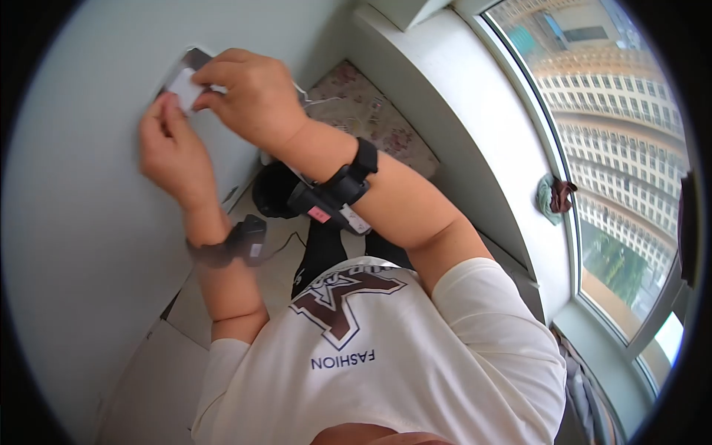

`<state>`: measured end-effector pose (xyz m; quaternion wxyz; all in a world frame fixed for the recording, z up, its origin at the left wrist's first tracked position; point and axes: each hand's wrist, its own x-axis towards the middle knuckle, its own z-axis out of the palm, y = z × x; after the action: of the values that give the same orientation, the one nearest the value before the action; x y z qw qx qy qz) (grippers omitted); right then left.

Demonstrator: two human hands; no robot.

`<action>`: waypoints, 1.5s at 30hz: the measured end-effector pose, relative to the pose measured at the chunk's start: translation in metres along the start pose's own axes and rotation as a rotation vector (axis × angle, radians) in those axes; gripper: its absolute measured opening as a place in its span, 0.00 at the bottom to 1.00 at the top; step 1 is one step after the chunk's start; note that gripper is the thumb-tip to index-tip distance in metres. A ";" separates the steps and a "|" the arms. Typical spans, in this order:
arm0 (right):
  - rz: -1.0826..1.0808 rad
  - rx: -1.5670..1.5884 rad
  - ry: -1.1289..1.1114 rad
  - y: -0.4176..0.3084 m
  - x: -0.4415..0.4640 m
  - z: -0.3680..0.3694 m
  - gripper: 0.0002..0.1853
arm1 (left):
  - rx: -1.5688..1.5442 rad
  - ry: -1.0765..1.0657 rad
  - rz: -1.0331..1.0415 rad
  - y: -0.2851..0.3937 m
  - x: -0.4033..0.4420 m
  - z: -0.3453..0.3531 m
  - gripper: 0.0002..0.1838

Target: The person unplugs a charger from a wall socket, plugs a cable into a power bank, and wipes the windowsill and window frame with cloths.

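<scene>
Card (182, 87), white and flat, overlaps a silver-edged panel (196, 57) by the wall (81, 163), pinched by the left hand (176, 152) at its lower corner and the right hand (254, 93) at its right edge, presumably for steadiness.

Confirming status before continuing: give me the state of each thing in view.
Left hand: fingers bent, fingertips on the white piece
Right hand: finger and thumb closed on it
Left wrist device: strapped on
Right wrist device: strapped on
Cloths: bunched up
</scene>
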<state>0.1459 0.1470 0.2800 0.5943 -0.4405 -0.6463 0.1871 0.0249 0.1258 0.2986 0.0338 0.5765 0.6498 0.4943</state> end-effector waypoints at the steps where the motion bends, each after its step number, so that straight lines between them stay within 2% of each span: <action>1: 0.019 -0.017 -0.007 -0.001 -0.003 0.002 0.14 | 0.045 0.005 0.001 -0.004 0.008 0.002 0.12; 3: 0.059 -0.001 0.046 -0.001 -0.005 0.004 0.13 | 0.098 0.003 0.002 -0.002 0.010 0.008 0.12; 5: 0.054 0.032 0.039 0.003 -0.006 0.003 0.13 | 0.043 0.118 -0.129 0.008 0.001 0.005 0.11; 6: 0.040 0.068 0.032 0.006 -0.007 0.003 0.13 | -0.068 0.208 -0.129 0.002 -0.012 0.004 0.10; 7: -0.015 0.105 0.024 0.010 -0.009 -0.003 0.18 | -0.180 0.299 -0.130 -0.010 -0.032 0.000 0.10; 9: -0.002 0.159 0.021 0.019 -0.025 -0.023 0.20 | -0.343 -0.056 0.126 -0.075 -0.073 -0.032 0.09; 10: -0.004 0.208 0.014 0.027 -0.035 -0.036 0.23 | -0.375 -0.077 0.069 -0.080 -0.103 -0.018 0.09; 11: 0.096 0.157 -0.057 0.046 -0.057 -0.047 0.25 | -0.404 -0.097 0.011 -0.081 -0.133 -0.005 0.10; 13: 0.349 0.047 -0.181 0.091 -0.119 -0.078 0.25 | -0.077 -0.455 0.049 -0.105 -0.176 0.023 0.13; 14: 0.531 -0.044 -0.212 0.120 -0.159 -0.088 0.24 | -0.103 -0.641 -0.197 -0.115 -0.192 0.036 0.17; 15: 0.697 -0.231 -0.261 0.140 -0.200 -0.105 0.22 | -0.164 -0.714 -0.370 -0.129 -0.212 0.052 0.17; 18: 1.088 -0.269 -0.203 0.173 -0.300 -0.159 0.20 | -0.253 -0.762 -0.463 -0.167 -0.246 0.107 0.21; 21: 1.196 -0.336 -0.226 0.176 -0.353 -0.194 0.20 | -0.321 -0.818 -0.601 -0.168 -0.235 0.172 0.31; 23: 1.264 -0.371 -0.234 0.172 -0.366 -0.199 0.20 | -0.541 -0.639 -0.696 -0.167 -0.235 0.221 0.33; 25: 1.317 -0.351 -0.188 0.172 -0.373 -0.198 0.20 | -0.595 -0.607 -0.769 -0.145 -0.206 0.245 0.31; 27: 1.329 -0.295 -0.165 0.172 -0.370 -0.192 0.20 | -0.641 -0.573 -0.835 -0.136 -0.199 0.254 0.29; 29: 1.334 -0.226 -0.148 0.169 -0.364 -0.183 0.20 | -0.656 -0.632 -0.940 -0.135 -0.198 0.251 0.25; 32: 1.300 -0.110 -0.081 0.165 -0.340 -0.170 0.19 | -0.491 -0.830 -0.770 -0.111 -0.209 0.221 0.15; 33: 1.186 -0.124 -0.094 0.158 -0.314 -0.165 0.18 | -0.486 -0.831 -0.759 -0.107 -0.211 0.210 0.15; 35: 1.041 -0.159 -0.155 0.146 -0.269 -0.161 0.18 | -0.074 -0.949 0.031 -0.096 -0.218 0.192 0.14; 36: 1.039 -0.164 -0.149 0.144 -0.255 -0.157 0.18 | -0.080 -0.949 0.036 -0.083 -0.217 0.182 0.14; 38: 0.805 -0.209 -0.042 0.140 -0.233 -0.151 0.21 | -0.264 -1.004 -0.031 -0.053 -0.207 0.164 0.13; 39: 0.803 -0.219 -0.037 0.136 -0.224 -0.152 0.21 | -0.411 -1.062 -0.103 -0.041 -0.205 0.154 0.12; 40: 0.617 -0.297 -0.130 0.132 -0.217 -0.156 0.23 | -0.423 -1.065 -0.101 -0.026 -0.202 0.141 0.12; 41: 0.431 -0.372 -0.223 0.128 -0.212 -0.158 0.24 | -0.628 -1.102 -0.163 -0.012 -0.199 0.126 0.13; 42: 0.387 -0.206 -0.223 0.122 -0.208 -0.159 0.20 | -0.832 -1.132 -0.228 -0.001 -0.197 0.112 0.15; 44: 0.369 -0.167 -0.389 0.119 -0.218 -0.167 0.13 | -1.091 -1.202 -0.270 0.012 -0.190 0.086 0.19; 45: 0.371 -0.171 -0.389 0.120 -0.224 -0.171 0.13 | -1.281 -1.152 -0.153 0.012 -0.188 0.081 0.19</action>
<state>0.3254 -0.0138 0.0912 0.3753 -0.5555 -0.6700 0.3188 0.1462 0.0260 0.1666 0.7096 0.5616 0.1646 0.3925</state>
